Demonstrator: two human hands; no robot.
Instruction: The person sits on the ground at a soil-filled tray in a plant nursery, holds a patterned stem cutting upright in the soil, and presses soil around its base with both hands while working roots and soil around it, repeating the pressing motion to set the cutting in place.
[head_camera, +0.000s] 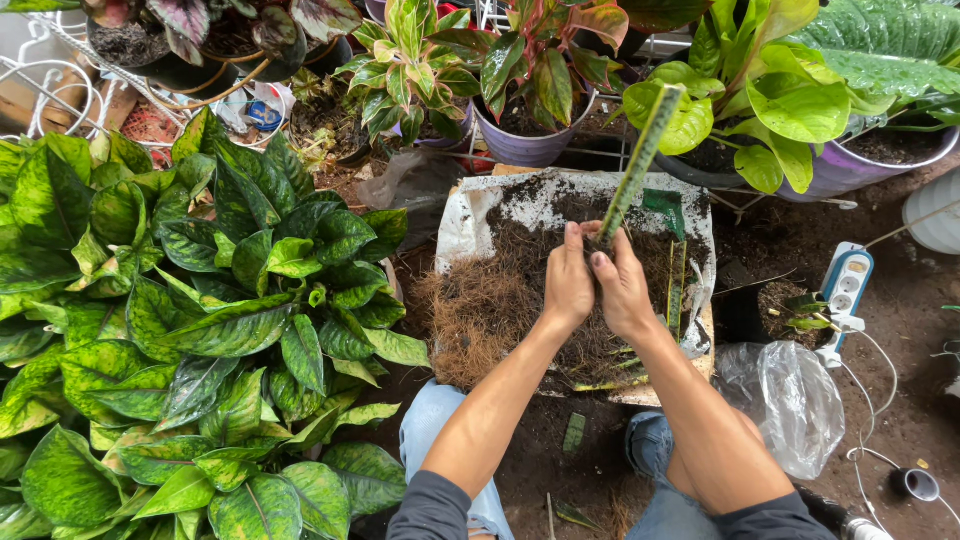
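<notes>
Both your left hand (568, 285) and right hand (622, 285) clamp the base of the snake-plant leaf (640, 160) — fingers wrapped tight — its long axis rising up-right from your fingertips, over the soil sack (470, 215).

both hands (596, 280) grip leaf cutting (636, 165) | over white sack (470, 215)

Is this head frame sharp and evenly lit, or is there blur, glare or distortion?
Head view: soft, even daylight, no hard shadows; hands and leaf look sharp; mild glare on the plastic bag and glossy plant; wide-angle bending towards the edges.
</notes>
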